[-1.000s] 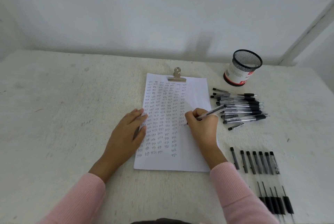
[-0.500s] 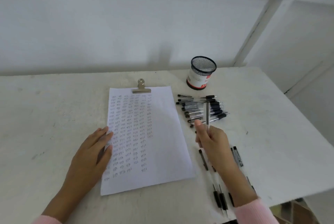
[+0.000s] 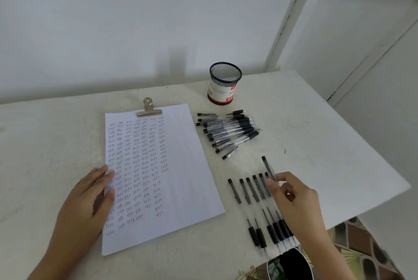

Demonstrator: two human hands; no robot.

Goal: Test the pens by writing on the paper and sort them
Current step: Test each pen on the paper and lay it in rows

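Head view: I see the left hand (image 3: 88, 198) lying flat, fingers straight, on the 9 o'clock edge of the paper (image 3: 181, 166). The right hand (image 3: 296, 203) pinches a blurred pen (image 3: 268, 167) between thumb and fingertips, cap end pointing to 11 o'clock. That pen is at the 3 o'clock end of the neat row of pens (image 3: 251, 191), and the loose pile (image 3: 228, 130) lies at 12 o'clock from the row, near the mesh cup (image 3: 224, 84).

A black mesh cup (image 3: 225, 83) with a white and red label stood upright near the far edge of the white table (image 3: 56, 139), close to the white wall (image 3: 135, 31). A silver metal clip (image 3: 148, 109) lay to its left. Below the table's near edge showed a patterned tiled floor (image 3: 362, 241) and a dark round container (image 3: 294, 264), partly hidden.
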